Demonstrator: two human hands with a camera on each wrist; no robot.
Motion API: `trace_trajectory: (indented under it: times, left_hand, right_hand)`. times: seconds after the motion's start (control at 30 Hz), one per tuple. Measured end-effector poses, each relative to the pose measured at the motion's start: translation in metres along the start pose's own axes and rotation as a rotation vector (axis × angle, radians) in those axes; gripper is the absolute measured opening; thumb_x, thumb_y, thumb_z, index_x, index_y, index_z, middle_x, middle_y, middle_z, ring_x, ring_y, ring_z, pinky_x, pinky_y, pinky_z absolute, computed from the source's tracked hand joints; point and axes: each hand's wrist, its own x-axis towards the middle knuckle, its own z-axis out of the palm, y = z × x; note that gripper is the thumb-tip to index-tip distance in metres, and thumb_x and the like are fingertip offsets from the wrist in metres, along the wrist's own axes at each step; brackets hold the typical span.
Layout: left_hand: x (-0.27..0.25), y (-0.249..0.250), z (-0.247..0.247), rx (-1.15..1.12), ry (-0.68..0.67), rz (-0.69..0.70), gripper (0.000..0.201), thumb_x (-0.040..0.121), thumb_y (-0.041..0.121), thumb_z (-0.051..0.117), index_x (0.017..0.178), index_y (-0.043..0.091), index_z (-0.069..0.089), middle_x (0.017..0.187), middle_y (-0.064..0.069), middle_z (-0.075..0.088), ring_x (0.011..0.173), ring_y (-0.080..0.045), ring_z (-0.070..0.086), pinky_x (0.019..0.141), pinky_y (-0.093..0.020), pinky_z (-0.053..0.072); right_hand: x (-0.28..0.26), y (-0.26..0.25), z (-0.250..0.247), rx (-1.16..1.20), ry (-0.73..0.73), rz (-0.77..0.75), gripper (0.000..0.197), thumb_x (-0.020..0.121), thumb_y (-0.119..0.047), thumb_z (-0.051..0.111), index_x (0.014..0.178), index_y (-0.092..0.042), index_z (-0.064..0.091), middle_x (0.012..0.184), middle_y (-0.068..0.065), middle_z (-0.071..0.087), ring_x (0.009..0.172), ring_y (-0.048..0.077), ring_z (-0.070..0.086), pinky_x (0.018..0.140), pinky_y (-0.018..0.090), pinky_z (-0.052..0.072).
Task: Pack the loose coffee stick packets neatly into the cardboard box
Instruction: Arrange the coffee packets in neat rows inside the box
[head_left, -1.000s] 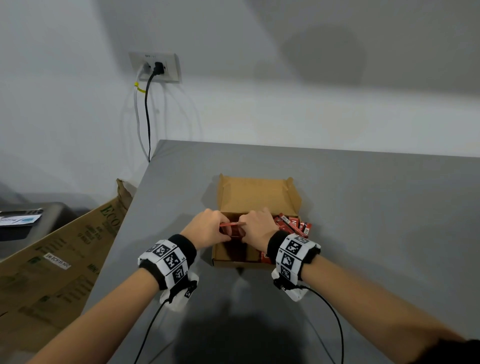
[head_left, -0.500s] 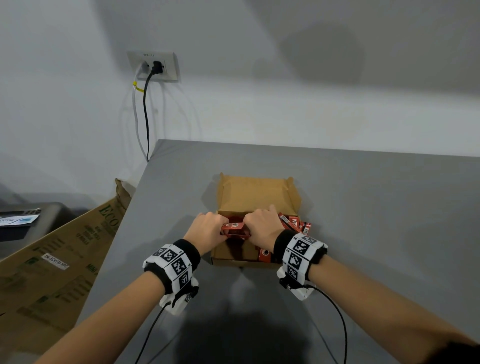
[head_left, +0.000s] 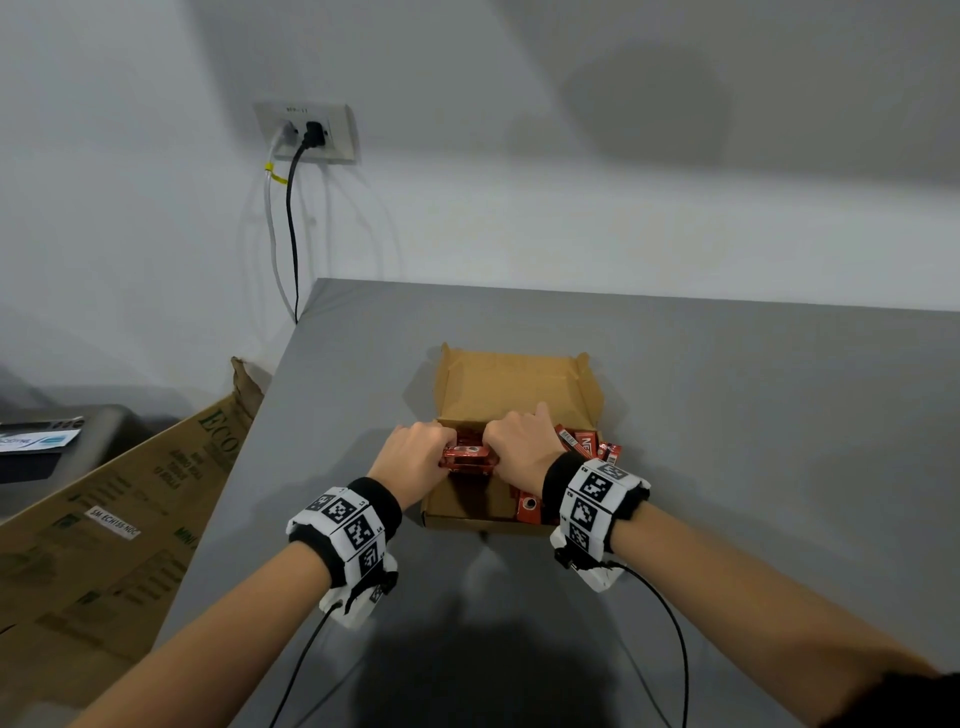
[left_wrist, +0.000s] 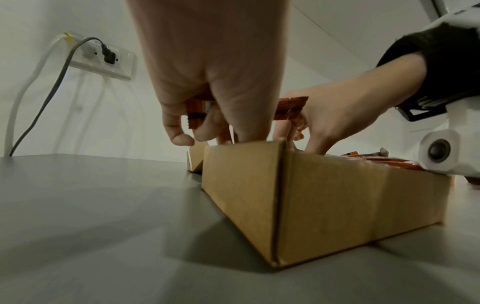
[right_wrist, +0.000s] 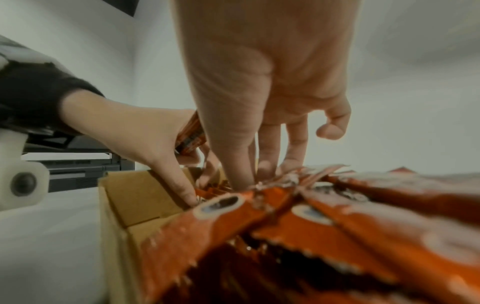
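head view: the open cardboard box (head_left: 511, 387) sits on the grey counter (head_left: 727, 415), red coffee stick packets (head_left: 582, 447) heaped in its right side. left hand (head_left: 415, 454) and right hand (head_left: 519, 447) both grip a bundle of packets (head_left: 467, 457) just above the box's left side.

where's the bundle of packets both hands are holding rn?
In the head view, the bundle of packets sits between the left hand and right hand, over the cardboard box's left half, with loose packets piled to its right.

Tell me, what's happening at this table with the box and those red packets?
A person is packing coffee stick packets into a cardboard box. The left hand and right hand together grip a small bundle of packets over the box's left side. More packets lie untidily on its right side.
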Motion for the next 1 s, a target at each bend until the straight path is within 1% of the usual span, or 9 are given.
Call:
trace_trajectory:
  times: [0.3,0.47,0.57,0.63,0.7,0.8,0.9,0.97,1.0]
  left_hand:
    - [0.001,-0.004,0.002,-0.065,0.029,0.008,0.009,0.085,0.02,0.06,0.087,0.011,0.062,0.088,-0.005,0.064,0.079,-0.023,0.059,0.073,-0.037,0.05]
    - [-0.001,-0.003,-0.003,-0.224,0.107,-0.019,0.007,0.079,0.01,0.063,0.08,0.009,0.056,0.082,-0.002,0.055,0.073,-0.019,0.053,0.062,-0.022,0.043]
    - [0.001,0.002,-0.011,-0.497,0.202,-0.116,0.013,0.076,0.003,0.061,0.074,0.004,0.048,0.068,-0.002,0.049,0.06,-0.016,0.044,0.052,-0.017,0.035]
    - [0.002,0.01,-0.015,-0.609,0.148,-0.085,0.014,0.078,0.003,0.06,0.078,0.003,0.047,0.065,-0.004,0.05,0.056,-0.015,0.044,0.052,-0.019,0.036]
    - [0.004,0.019,-0.016,-0.683,0.079,-0.034,0.012,0.082,0.004,0.058,0.086,0.005,0.048,0.073,-0.007,0.057,0.061,-0.019,0.053,0.055,-0.022,0.042]
    - [0.005,0.021,-0.02,-0.82,-0.024,-0.037,0.025,0.086,0.004,0.056,0.107,0.009,0.045,0.093,-0.005,0.059,0.081,-0.019,0.059,0.066,-0.021,0.05]
    - [0.001,0.012,-0.025,-0.972,-0.069,0.037,0.038,0.086,0.0,0.054,0.116,0.022,0.046,0.107,0.003,0.056,0.096,-0.006,0.057,0.08,-0.019,0.049]
    - [-0.003,0.007,-0.026,-1.01,0.033,0.062,0.031,0.086,0.008,0.054,0.112,0.025,0.055,0.106,0.001,0.062,0.096,-0.009,0.06,0.085,-0.019,0.048]
    - [-0.004,0.008,-0.026,-1.005,0.075,0.073,0.025,0.087,0.014,0.058,0.11,0.024,0.059,0.103,-0.001,0.064,0.093,-0.011,0.062,0.085,-0.02,0.049]
  right_hand:
    - [-0.001,0.006,-0.001,0.044,0.023,0.004,0.005,0.086,-0.016,0.056,0.082,-0.018,0.057,0.078,-0.002,0.054,0.082,0.023,0.052,0.087,0.042,0.029]
    - [-0.005,0.016,-0.007,0.179,0.083,-0.028,0.024,0.083,-0.037,0.065,0.103,-0.023,0.063,0.1,-0.005,0.064,0.1,0.017,0.05,0.092,0.041,0.029]
    - [-0.01,0.024,-0.012,0.6,0.212,-0.044,0.039,0.081,-0.04,0.066,0.116,-0.025,0.059,0.107,-0.007,0.065,0.1,0.011,0.051,0.091,0.031,0.039]
    - [-0.014,0.021,-0.015,0.795,0.301,-0.085,0.028,0.084,-0.032,0.065,0.11,-0.023,0.063,0.101,-0.006,0.065,0.092,0.007,0.053,0.082,0.021,0.04]
    - [-0.018,0.015,-0.016,0.868,0.342,-0.098,0.016,0.086,-0.023,0.064,0.1,-0.015,0.066,0.091,-0.006,0.065,0.081,-0.002,0.052,0.073,0.012,0.038]
    - [-0.02,0.015,-0.018,0.98,0.275,-0.079,0.017,0.091,-0.015,0.057,0.107,-0.011,0.06,0.086,-0.011,0.063,0.074,-0.011,0.056,0.068,0.001,0.04]
    - [-0.023,0.028,-0.016,0.957,0.146,-0.063,0.015,0.092,-0.015,0.054,0.104,-0.008,0.06,0.079,-0.003,0.066,0.071,0.005,0.063,0.064,0.013,0.048]
    - [-0.023,0.032,-0.014,0.887,0.087,-0.102,0.013,0.088,-0.016,0.058,0.098,-0.01,0.064,0.085,0.008,0.068,0.073,0.025,0.062,0.068,0.033,0.052]
    - [-0.024,0.032,-0.013,0.868,0.069,-0.123,0.009,0.086,-0.016,0.06,0.094,-0.014,0.064,0.085,0.009,0.068,0.072,0.027,0.061,0.068,0.036,0.05]
